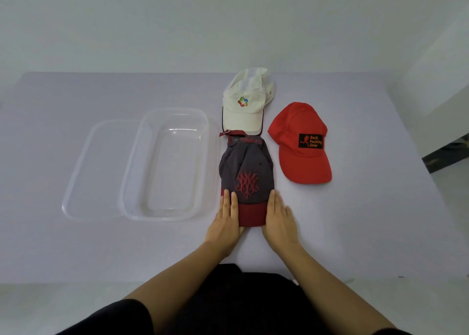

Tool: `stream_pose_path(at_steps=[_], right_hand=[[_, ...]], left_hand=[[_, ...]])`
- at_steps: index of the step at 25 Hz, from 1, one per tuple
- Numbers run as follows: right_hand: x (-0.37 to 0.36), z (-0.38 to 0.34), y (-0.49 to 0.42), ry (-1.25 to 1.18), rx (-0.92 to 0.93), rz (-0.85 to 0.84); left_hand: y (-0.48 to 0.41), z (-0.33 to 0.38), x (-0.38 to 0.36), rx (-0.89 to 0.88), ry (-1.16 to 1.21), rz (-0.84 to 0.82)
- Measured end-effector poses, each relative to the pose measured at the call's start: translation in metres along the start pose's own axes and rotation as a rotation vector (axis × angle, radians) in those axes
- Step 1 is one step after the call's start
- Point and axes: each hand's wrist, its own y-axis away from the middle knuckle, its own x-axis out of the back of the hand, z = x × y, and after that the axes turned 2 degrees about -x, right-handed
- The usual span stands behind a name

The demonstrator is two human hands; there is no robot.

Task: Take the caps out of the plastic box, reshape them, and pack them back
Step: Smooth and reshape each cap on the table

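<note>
All the caps I can see are out of the plastic box [175,109] and lie on the bench [380,207], so I think the taking-out part is done. The box sits to the left with no cap in it, and its clear lid [101,172] lies flat just to the left of it, partly under the box. The grey cap [246,172] with the dark red brim is right in front of me, just to the right of the box, with its brim pointing at me. My left hand [225,220] and my right hand [278,220] are flat, with the fingers straight and close together. One lies on each side of the brim, touching it. They are not curled round anything. I think I am fixing the shape of this cap now. The white cap [243,106] lies farther away, and its brim almost touches the back of the grey cap. There may be a second white cap under it, but I cannot tell. The red cap [302,141] with the black patch lies to the right, a little apart from the other two. The white and red caps look neat and rounded, so maybe they are already fixed. What is left, I think, is to finish the grey cap and then put all the caps back in the box.
</note>
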Motion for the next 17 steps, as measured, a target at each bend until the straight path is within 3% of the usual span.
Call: stream_pose_path(at_steps=[5, 9, 12, 17], right_hand=[[0.009, -0.009, 0.000, -0.040, 0.001, 0.082], [0.011, -0.021, 0.005, -0.088, 0.046, 0.072], [0.019, -0.028, 0.005, -0.140, 0.009, 0.016], [0.034, -0.037, 0.001, -0.506, -0.001, -0.113]], left_hand=[[0.005, 0.001, 0.001, -0.096, -0.032, 0.177], [0.003, 0.019, 0.009, -0.022, 0.023, 0.166], [0.000, 0.020, 0.010, -0.068, -0.009, 0.145], [-0.006, 0.015, 0.015, -0.184, 0.183, 0.217]])
